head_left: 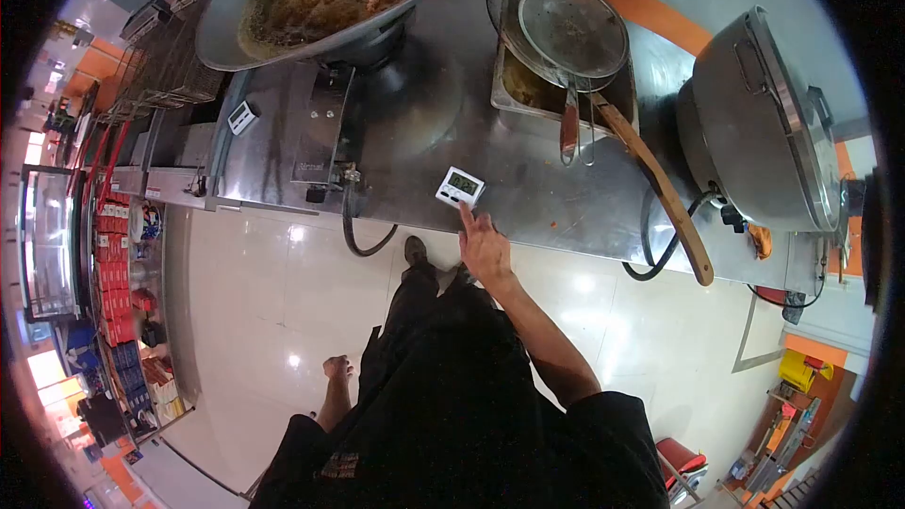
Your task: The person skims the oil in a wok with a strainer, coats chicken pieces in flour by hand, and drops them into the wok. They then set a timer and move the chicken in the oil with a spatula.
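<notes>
My right hand (485,250) reaches to the counter's front edge. Its index finger is stretched out to the lower edge of a white digital timer (461,187), at the buttons; the other fingers are loosely bent and hold nothing. The timer lies on the steel counter (415,170) with its dark display facing up. My left hand (337,368) hangs low at my side, away from the counter, with its fingers curled in and nothing visible in them.
A wide wok (222,52) of bubbling dark oil stands at the back left. Round strainers (573,30) with long handles lie over a metal pan (566,120). A large lidded pot (754,132) stands right. A second timer (242,118) lies left. A black hose (353,226) hangs over the front edge.
</notes>
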